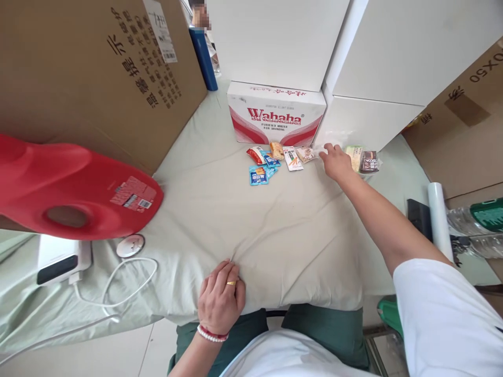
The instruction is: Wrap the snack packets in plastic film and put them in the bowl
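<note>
My right hand (337,162) reaches to the back right of the cloth-covered table, its fingers closed on a crumpled clear plastic bag (320,152). Right of it lie a yellowish snack pack (354,157) and a dark brown snack pack (369,162), seemingly in clear plastic. To its left is a row of small snacks: a beige packet (305,154), a white packet (293,158), a small bread roll (277,151), a red packet (256,155) and blue sachets (258,176). My left hand (222,296) rests palm down near the front edge, holding nothing.
A Wahaba-style white and red carton marked Wahaha (277,118) stands behind the snacks, below white boxes (275,42). At left are a large cardboard box (98,68), a red jug (78,183) and a white power bank (63,259) with cable. Bottles (485,215) lie at right.
</note>
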A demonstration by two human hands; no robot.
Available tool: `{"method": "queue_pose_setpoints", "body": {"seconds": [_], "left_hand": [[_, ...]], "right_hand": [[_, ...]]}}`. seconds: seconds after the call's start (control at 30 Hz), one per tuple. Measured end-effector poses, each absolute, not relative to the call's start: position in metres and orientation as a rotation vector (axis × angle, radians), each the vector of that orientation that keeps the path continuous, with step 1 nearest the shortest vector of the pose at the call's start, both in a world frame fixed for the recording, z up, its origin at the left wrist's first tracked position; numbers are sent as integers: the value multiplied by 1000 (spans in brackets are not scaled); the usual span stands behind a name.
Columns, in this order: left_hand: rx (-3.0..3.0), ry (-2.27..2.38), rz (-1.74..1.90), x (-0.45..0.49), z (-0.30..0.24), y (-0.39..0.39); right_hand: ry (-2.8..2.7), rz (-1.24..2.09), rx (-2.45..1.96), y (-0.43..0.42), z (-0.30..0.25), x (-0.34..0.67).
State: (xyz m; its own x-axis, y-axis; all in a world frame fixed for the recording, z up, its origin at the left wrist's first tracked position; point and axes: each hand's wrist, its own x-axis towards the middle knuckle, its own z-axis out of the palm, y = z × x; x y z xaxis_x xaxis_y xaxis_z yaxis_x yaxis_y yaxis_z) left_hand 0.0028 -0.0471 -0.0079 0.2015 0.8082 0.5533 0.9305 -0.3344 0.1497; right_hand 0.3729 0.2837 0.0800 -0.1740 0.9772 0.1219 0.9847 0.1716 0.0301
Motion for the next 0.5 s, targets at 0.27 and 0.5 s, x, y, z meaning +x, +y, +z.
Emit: {"method": "queue_pose_setpoints", "body": {"seconds": [0.27, 0.5], "left_hand": [[-2268, -1702, -873, 3, -11, -49], [-2275, -1716, -887, 2, -11, -49]], "right_hand": [[-1904, 4, -1828, 263, 115, 390], [-1149, 693, -1521, 225, 133, 414]]}}
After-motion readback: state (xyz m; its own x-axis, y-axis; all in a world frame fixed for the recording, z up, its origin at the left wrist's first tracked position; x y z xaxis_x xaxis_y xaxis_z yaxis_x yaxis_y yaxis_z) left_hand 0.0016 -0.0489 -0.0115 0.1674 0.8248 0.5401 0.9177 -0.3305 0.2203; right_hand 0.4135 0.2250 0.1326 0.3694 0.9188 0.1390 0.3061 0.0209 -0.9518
